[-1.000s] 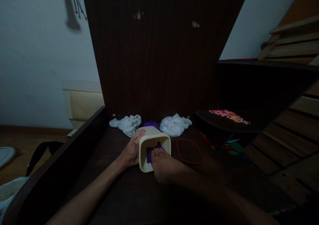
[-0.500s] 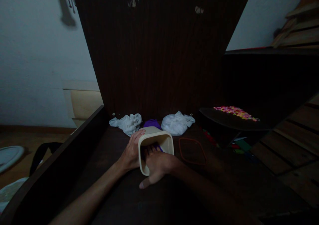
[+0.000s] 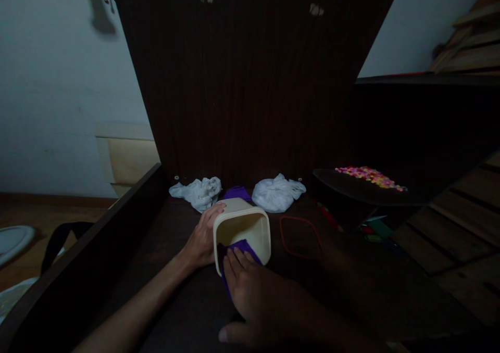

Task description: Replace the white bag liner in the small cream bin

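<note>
A cream square container (image 3: 250,227) lies tilted on its side on the dark wooden surface (image 3: 164,238), its mouth facing me. My left hand (image 3: 202,238) wraps around its left wall and holds it steady. My right hand (image 3: 253,298) lies at the mouth, fingers pressed together on a purple cloth (image 3: 239,249) that sits at the container's lower rim. The cloth's far end is hidden under my fingers.
Behind the container lie two crumpled white bags (image 3: 197,192) (image 3: 277,194) with another purple piece (image 3: 237,192) between them. A red-brown square ring (image 3: 301,237) lies to the right. A dark tray (image 3: 351,189) holds several colourful small pieces (image 3: 369,176). A tall dark board (image 3: 250,82) stands behind.
My right hand was deep inside the container half a second ago. It has drawn back toward me to the mouth, with the purple cloth under its fingers. The left hand kept its hold.
</note>
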A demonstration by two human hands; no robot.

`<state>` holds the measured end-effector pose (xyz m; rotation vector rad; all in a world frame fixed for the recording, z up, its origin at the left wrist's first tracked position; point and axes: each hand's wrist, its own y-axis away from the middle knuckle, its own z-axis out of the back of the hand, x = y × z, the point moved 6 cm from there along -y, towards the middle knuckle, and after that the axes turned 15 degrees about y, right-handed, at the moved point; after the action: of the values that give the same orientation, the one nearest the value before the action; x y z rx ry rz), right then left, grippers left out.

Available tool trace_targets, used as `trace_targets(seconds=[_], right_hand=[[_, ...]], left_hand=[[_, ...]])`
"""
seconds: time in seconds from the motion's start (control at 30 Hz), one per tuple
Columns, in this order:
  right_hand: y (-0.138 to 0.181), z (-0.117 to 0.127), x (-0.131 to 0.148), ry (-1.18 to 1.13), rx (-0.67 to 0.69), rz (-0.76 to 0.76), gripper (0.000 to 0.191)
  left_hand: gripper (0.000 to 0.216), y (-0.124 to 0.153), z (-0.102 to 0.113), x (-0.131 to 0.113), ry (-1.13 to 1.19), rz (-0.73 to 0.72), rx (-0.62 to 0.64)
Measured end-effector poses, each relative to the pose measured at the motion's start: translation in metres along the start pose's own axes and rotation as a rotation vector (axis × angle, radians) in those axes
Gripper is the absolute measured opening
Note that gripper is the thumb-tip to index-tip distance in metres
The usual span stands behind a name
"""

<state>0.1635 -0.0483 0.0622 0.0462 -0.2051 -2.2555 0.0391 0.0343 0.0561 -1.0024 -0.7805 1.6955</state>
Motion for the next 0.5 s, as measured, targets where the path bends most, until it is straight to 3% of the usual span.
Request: trace_targets(seconds=[0.1,0.17,0.27,0.4,0.5], right_hand=[[0.003,-0.005,0.0,-0.025,-0.055,0.008,0.087],[-0.007,-0.001,-0.003,-0.049,-0.026,0.047,0.099],[-0.032,0.008,-0.014,-0.008,0.16,0.056,0.111],[-0.06,0.018,-0.029,0.058,0.38,-0.007,0.098],[-0.067,0.016,-0.031,0.046,0.415,-0.014,0.089]], left_hand=[[0.086,0.001,0.001,0.001,0.013,0.011,-0.008],[0.083,0.001,0.0,0.0,0.004,0.008,-0.02],[0.082,0.0,-0.001,-0.002,-0.021,-0.021,-0.039],[0.085,0.0,-0.003,-0.003,-0.053,-0.029,-0.056],[0.084,0.001,-0.003,-0.003,-0.063,-0.028,-0.064]])
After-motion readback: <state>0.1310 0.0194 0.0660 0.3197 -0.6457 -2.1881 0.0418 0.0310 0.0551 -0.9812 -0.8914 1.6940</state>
